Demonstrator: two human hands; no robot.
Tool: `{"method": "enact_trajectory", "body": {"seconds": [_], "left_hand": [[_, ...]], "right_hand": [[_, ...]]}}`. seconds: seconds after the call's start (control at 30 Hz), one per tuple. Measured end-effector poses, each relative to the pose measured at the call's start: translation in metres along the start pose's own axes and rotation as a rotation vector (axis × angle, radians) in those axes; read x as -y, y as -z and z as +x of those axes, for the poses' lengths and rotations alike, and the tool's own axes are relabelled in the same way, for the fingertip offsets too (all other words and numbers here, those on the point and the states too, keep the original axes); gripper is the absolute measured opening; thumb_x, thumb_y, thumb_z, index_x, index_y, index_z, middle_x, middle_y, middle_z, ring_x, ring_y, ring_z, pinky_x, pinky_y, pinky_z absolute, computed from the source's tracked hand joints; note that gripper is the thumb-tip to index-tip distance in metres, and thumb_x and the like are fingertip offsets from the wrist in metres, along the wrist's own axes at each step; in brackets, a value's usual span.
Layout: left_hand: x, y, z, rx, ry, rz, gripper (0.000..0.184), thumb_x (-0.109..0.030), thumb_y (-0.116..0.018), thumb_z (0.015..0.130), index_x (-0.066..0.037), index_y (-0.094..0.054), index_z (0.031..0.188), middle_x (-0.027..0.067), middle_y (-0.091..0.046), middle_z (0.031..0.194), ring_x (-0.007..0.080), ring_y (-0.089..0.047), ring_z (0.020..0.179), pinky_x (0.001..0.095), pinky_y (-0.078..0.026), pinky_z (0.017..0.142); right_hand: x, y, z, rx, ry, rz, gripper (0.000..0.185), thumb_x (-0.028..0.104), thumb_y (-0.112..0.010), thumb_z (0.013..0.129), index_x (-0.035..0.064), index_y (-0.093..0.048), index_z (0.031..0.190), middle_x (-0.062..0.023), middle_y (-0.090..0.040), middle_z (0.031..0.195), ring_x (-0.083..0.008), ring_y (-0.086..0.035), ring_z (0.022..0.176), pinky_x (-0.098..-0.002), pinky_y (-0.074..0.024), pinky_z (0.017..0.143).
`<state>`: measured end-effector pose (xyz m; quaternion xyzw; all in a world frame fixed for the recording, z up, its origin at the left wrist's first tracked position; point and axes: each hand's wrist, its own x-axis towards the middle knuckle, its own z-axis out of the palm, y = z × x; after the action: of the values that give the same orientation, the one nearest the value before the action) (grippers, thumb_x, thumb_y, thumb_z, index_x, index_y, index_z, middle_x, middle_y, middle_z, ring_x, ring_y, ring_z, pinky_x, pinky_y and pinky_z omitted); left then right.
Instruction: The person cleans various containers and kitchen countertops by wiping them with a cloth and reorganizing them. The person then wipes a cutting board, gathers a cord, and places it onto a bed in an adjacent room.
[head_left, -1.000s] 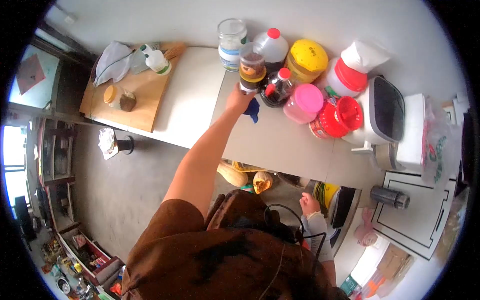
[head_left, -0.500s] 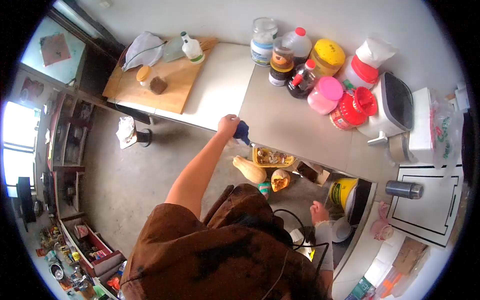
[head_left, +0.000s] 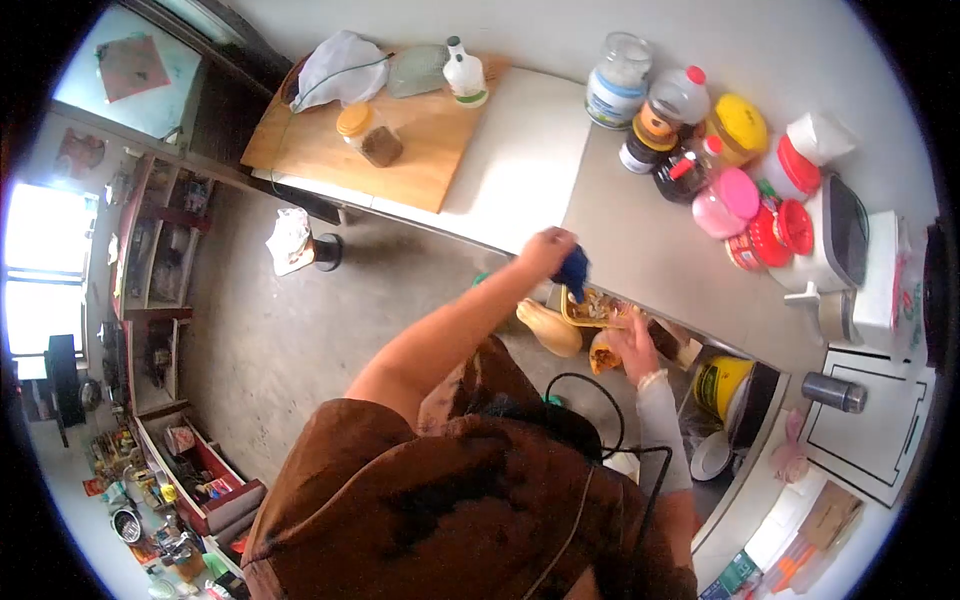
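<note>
My left hand [head_left: 548, 252] is closed on a dark blue cloth [head_left: 573, 274], which hangs from the fingers at the front edge of the counter. Lower and to the right, my right hand [head_left: 635, 347] has its fingers apart, with nothing visible in them. It is nearest to a yellow basket [head_left: 572, 318] of small items I cannot make out, below the counter edge. Beside the basket lie a pale long squash [head_left: 549, 328] and a cut orange pumpkin [head_left: 604, 354], partly covered by my right hand.
On the counter [head_left: 640, 240] stand several jars and bottles, among them a pink-lidded jar [head_left: 727, 202]. A wooden board [head_left: 420, 170] carries a yellow-lidded jar [head_left: 370, 135] and a white bottle [head_left: 465, 75]. A yellow bucket [head_left: 722, 387] sits under the counter.
My right hand has come up and forward from beside my body to near the basket. My left hand still grips the blue cloth. The whole view has shifted.
</note>
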<state>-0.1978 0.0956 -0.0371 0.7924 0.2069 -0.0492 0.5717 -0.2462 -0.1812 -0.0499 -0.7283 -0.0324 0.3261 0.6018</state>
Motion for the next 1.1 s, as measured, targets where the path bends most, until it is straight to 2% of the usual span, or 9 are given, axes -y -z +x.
{"method": "enact_trajectory", "body": {"seconds": [0.07,0.13,0.17,0.33,0.37,0.4,0.6,0.83,1.1], "left_hand": [[-0.015,0.000,0.001,0.214,0.072,0.012,0.040,-0.033,-0.055,0.093,-0.003,-0.060,0.119,0.0163,-0.065,0.105,0.0238,-0.062,0.096,0.0368,-0.048,0.087],[-0.002,0.015,0.005,0.333,-0.249,-0.007,0.050,-0.038,-0.056,0.093,-0.003,-0.052,0.128,0.0186,-0.059,0.118,0.0254,-0.060,0.104,0.0382,-0.048,0.089],[-0.005,0.033,0.014,0.320,-0.061,-0.045,0.055,-0.040,-0.056,0.093,-0.002,-0.048,0.132,0.0194,-0.057,0.122,0.0266,-0.059,0.107,0.0381,-0.048,0.090],[0.049,0.215,0.045,-0.174,0.219,-0.032,0.064,-0.028,-0.065,0.089,-0.001,-0.034,0.138,0.0216,-0.050,0.129,0.0298,-0.053,0.115,0.0372,-0.041,0.101],[0.019,0.252,0.032,-0.558,-0.188,0.602,0.078,-0.032,-0.071,0.083,0.003,-0.031,0.139,0.0250,-0.040,0.137,0.0373,-0.039,0.127,0.0450,-0.031,0.107],[0.017,0.287,0.038,-0.669,-0.162,0.713,0.085,-0.033,-0.074,0.080,0.004,-0.027,0.141,0.0274,-0.033,0.140,0.0396,-0.032,0.131,0.0451,-0.027,0.110],[0.051,0.372,0.115,-0.562,-0.062,0.513,0.119,-0.041,-0.085,0.064,0.001,-0.011,0.147,0.0299,-0.027,0.141,0.0455,-0.032,0.128,0.0485,-0.032,0.105],[0.028,0.322,0.107,-0.490,-0.427,0.515,0.095,-0.023,-0.086,0.062,-0.002,-0.034,0.139,0.0201,-0.047,0.124,0.0385,-0.047,0.115,0.0481,-0.041,0.095],[-0.024,0.141,0.124,0.004,-0.611,0.382,0.103,-0.027,-0.084,0.065,0.001,-0.022,0.143,0.0232,-0.043,0.133,0.0393,-0.043,0.122,0.0443,-0.043,0.099]], "right_hand": [[0.073,-0.055,0.037,0.054,0.039,0.207,0.078,0.022,-0.062,0.091,0.0169,-0.013,0.150,-0.0129,-0.036,0.142,-0.0222,-0.053,0.112,-0.0374,-0.0509,0.089],[0.097,-0.096,0.080,-0.056,-0.049,0.361,0.058,0.010,-0.063,0.088,0.0119,-0.035,0.139,-0.0099,-0.052,0.122,-0.0205,-0.058,0.101,-0.0313,-0.0559,0.080],[0.087,-0.100,0.108,-0.090,0.005,0.278,0.049,0.008,-0.062,0.087,0.0104,-0.042,0.132,-0.0088,-0.055,0.115,-0.0199,-0.060,0.097,-0.0307,-0.0568,0.076],[0.117,-0.145,0.169,-0.085,-0.109,0.395,0.035,0.003,-0.062,0.084,0.0071,-0.054,0.118,-0.0077,-0.062,0.104,-0.0186,-0.064,0.088,-0.0317,-0.0567,0.070],[0.116,-0.146,0.176,-0.091,-0.122,0.405,0.035,0.004,-0.063,0.083,0.0060,-0.054,0.116,-0.0083,-0.062,0.103,-0.0200,-0.064,0.089,-0.0321,-0.0564,0.072],[0.114,-0.148,0.180,-0.119,-0.130,0.411,0.035,0.004,-0.063,0.083,0.0060,-0.054,0.116,-0.0083,-0.062,0.103,-0.0200,-0.064,0.089,-0.0321,-0.0564,0.072],[0.122,-0.140,0.180,-0.213,-0.189,0.425,0.035,0.009,-0.068,0.081,0.0074,-0.056,0.114,-0.0066,-0.062,0.101,-0.0198,-0.062,0.092,-0.0330,-0.0539,0.080],[0.103,-0.130,0.178,-0.265,-0.089,0.331,0.033,0.023,-0.066,0.086,0.0039,-0.058,0.113,-0.0073,-0.064,0.101,-0.0172,-0.061,0.091,-0.0327,-0.0514,0.082],[0.172,-0.101,0.172,-0.545,0.206,0.117,0.033,0.021,-0.066,0.087,0.0023,-0.055,0.113,-0.0090,-0.063,0.105,-0.0180,-0.061,0.096,-0.0321,-0.0496,0.085]]}}
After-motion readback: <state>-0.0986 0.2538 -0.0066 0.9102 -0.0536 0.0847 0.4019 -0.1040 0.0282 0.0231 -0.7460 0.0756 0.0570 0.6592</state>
